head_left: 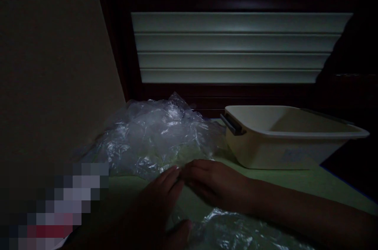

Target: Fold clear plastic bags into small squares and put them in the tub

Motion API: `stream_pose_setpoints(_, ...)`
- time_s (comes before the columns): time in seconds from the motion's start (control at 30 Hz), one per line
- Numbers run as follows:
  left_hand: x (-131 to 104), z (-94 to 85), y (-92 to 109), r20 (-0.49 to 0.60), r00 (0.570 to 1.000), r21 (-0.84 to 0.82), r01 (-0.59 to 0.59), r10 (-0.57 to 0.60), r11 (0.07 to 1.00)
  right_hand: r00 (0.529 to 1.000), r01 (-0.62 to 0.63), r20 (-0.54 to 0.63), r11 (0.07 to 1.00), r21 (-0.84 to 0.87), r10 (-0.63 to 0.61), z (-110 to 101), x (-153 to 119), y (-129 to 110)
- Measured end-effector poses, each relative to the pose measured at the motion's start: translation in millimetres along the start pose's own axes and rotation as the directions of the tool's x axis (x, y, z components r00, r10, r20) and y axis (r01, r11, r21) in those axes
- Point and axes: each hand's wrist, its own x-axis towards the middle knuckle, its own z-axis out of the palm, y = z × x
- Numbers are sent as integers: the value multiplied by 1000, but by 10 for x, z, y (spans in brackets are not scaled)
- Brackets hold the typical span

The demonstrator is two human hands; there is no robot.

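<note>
In dim light, my left hand (163,191) reaches in from the lower left, its fingers stretched forward and its thumb apart. My right hand (214,181) comes from the right, with fingers bent and pressed together. The fingertips of both hands meet or nearly meet over the green surface (295,187). Anything thin pinched in the right fingers is hidden by shadow. Below the right wrist lies a clear plastic bag (248,230), crinkled and shiny. Just beyond the fingertips rises a heap of clear plastic bags (159,128).
A cream plastic tub (265,151) with dark handles stands at the right on the green surface. Behind is a dark wood panel with pale slats (236,43). A plain wall (59,53) borders the left. A blurred-out item (71,199) sits lower left.
</note>
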Motion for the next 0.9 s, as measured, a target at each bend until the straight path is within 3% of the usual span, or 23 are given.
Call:
stream_pose_setpoints(0.1,6,15,30,46,999,-56,21,-18,998,999,-49,25,998,46,48,58,-57,78)
stream_pose_setpoints(0.27,-9,5,36,84,996,-54,25,-20,998,986,-126,97,989,-77,134,43,-167,232)
stream_pose_setpoints(0.4,-52,-39,-26,108,994,-43,13,-8,999,949,-252,158,958,-138,273,-38,-215,325)
stream_pose_setpoints(0.53,-79,-35,-112,156,988,-15,19,-17,1000,923,-332,145,929,-162,355,-62,-241,403)
stream_pose_setpoints(0.6,-56,-3,-152,143,986,-5,82,-80,997,926,-334,126,927,-169,356,-55,-247,422)
stream_pose_setpoints(0.67,3,20,-182,5,987,-14,161,-161,987,928,-334,115,928,-165,355,-56,-246,418)
stream_pose_setpoints(0.73,83,15,-198,30,982,-27,186,-185,982,939,-320,74,931,-174,336,-72,-239,385)
stream_pose_setpoints(0.9,175,-57,-164,-21,992,-151,123,-128,981,979,-205,-64,939,-275,195,-131,-199,192)
